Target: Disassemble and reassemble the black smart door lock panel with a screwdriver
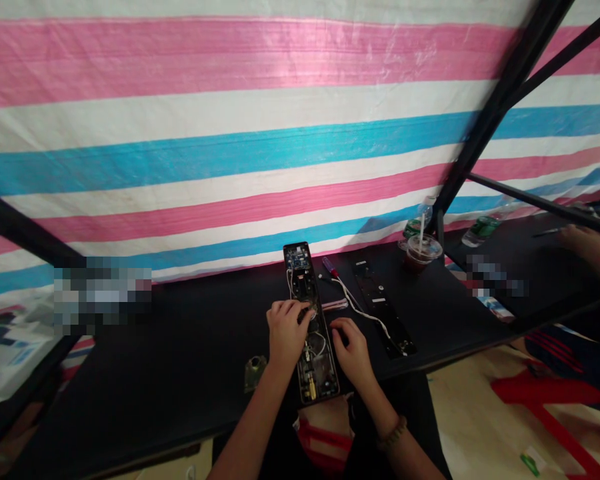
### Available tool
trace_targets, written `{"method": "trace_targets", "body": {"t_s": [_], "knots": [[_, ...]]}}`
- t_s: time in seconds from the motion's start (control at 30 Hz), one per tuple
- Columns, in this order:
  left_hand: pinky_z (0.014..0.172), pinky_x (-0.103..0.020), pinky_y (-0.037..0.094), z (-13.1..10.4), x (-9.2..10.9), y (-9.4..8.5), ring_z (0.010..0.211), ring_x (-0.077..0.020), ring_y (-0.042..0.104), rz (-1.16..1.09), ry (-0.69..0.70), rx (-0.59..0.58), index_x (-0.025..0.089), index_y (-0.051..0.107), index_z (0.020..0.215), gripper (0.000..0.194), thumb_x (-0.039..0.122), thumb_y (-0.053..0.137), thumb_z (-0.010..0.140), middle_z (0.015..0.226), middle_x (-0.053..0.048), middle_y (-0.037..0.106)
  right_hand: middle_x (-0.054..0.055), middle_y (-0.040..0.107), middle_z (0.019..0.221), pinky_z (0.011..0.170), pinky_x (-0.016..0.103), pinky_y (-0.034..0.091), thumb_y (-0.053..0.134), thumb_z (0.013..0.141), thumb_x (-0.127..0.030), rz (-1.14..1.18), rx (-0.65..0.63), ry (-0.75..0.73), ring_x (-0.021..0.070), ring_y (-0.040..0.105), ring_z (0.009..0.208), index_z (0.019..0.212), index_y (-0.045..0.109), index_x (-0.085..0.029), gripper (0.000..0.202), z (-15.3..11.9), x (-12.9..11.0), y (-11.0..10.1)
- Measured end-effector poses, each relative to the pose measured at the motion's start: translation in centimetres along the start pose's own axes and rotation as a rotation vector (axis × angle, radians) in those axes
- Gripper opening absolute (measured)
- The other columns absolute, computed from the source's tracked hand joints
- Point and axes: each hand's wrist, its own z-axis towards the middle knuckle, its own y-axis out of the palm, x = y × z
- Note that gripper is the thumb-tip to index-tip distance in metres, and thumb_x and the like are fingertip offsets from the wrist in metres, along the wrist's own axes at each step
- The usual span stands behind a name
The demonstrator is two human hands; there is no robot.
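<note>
A long black device case (pixel 336 383) lies open on the table in front of me. Inside it are a circuit board (pixel 297 259), white wires and a brass-coloured cylindrical part (pixel 312 388). My left hand (pixel 286 331) reaches over the case's middle from the left, thumb and index finger pinched close together at the inner parts; what is between them is too small to make out. Along the case's right edge rests my right hand (pixel 353 348), its fingers loosely curled with a gap to the thumb and nothing visible in them.
Right of the case lie a purple-handled screwdriver (pixel 330 267), a white cable (pixel 363 310) and a long black panel (pixel 377 300). An iced drink cup (pixel 422 252) and bottle (pixel 425 217) stand behind. A small plate-like part (pixel 255 373) lies left. Another person's hand (pixel 583 243) is far right.
</note>
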Motion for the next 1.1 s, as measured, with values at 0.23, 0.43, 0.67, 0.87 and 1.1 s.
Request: {"method": "trace_targets", "body": {"t_s": [0.23,0.43,0.67,0.87,1.1], "knots": [[0.091,-0.048,0.044,-0.3,0.2,-0.3,0.104,-0.0302,0.054,-0.007,0.02,-0.052,0.025,0.076,0.104,0.021,0.026,0.058,0.093,0.109,-0.008,0.075,0.008,0.068,0.097,0.086,0.036,0.054,0.051,0.09,-0.017,0.002,0.002,0.012,0.0227,0.066,0.095,0.093,0.066,-0.022,0.017,-0.1,-0.1,-0.1],[0.104,-0.048,0.046,-2.0,-2.2,-2.3,0.118,-0.0269,0.055,-0.149,-0.03,0.033,0.025,0.061,0.135,0.044,0.031,0.054,0.092,0.133,-0.01,0.062,0.008,0.069,0.098,0.085,0.037,0.055,0.051,0.091,-0.018,0.006,0.006,0.014,0.0233,0.066,0.094,0.093,0.067,-0.023,0.017,-0.2,0.2,0.0],[0.097,-0.052,0.052,-8.5,-10.0,-5.1,0.103,-0.0321,0.063,-0.026,-0.283,-0.115,0.024,0.076,0.106,0.043,0.054,0.062,0.079,0.108,-0.009,0.07,0.008,0.069,0.096,0.083,0.036,0.055,0.051,0.091,-0.018,0.009,-0.006,0.023,0.0232,0.066,0.092,0.093,0.068,-0.023,0.018,-0.3,0.3,0.2],[0.093,-0.049,0.054,-9.8,-11.4,-4.4,0.096,-0.03,0.065,-0.067,-0.298,-0.108,0.024,0.078,0.098,0.042,0.057,0.055,0.084,0.1,-0.009,0.071,0.007,0.069,0.094,0.08,0.035,0.054,0.05,0.092,-0.021,-0.037,0.132,0.017,0.0226,0.066,0.09,0.093,0.067,-0.022,0.017,2.0,0.4,-0.1],[0.094,-0.041,0.055,-6.0,-6.8,-5.2,0.1,-0.0254,0.067,-0.214,-0.214,-0.007,0.024,0.075,0.103,0.035,0.051,0.057,0.09,0.108,-0.007,0.068,0.012,0.068,0.102,0.087,0.034,0.05,0.046,0.095,-0.016,-0.537,-0.097,-0.099,0.0235,0.063,0.096,0.104,0.068,-0.017,0.024,12.0,1.1,-0.5]]}}
